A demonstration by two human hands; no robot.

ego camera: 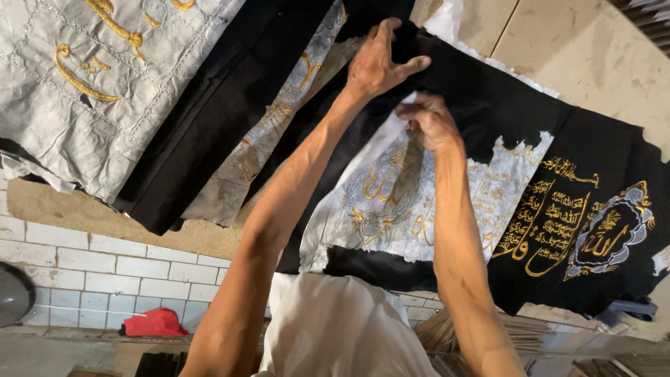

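While the left hand [377,63] lies flat w/ fingers spread on the black velvet cloth w/ gold embroidery [558,209], the right hand [429,122] sits just beside it, fingertips pinched together on the torn edge of the thin white backing paper [398,209] stuck over the cloth's stitched side. Cloth lies across the middle, next to a grey crinkled sheet w/ gold stitching [77,84] at upper left; red rag [155,322] on the floor by the white tiled wall [105,269]
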